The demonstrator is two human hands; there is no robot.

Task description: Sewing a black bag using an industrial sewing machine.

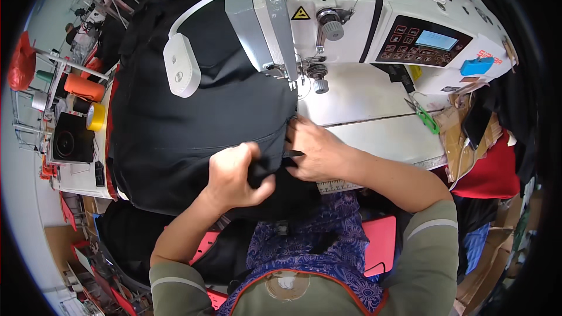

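A large piece of black fabric (199, 123) covers the left of the sewing table, and its right edge runs under the needle area of a white sewing machine (351, 17). My left hand (234, 175) is curled on the fabric near its front edge, thumb apart from the bent fingers, with cloth gathered between them. At the right edge of the cloth, just in front of the presser foot (293, 85), my right hand (316, 149) grips the fabric edge. A small dark pointed piece shows by its fingers; I cannot tell what it is. Both hands' fingertips are partly hidden.
Green-handled scissors (430, 122) lie on the right of the table, by brown paper (462, 134) and red cloth (489, 169). A ruler strip (338, 186) edges the front. A white lamp (181, 65) hangs over the fabric. Yellow tape (95, 117) stands at left.
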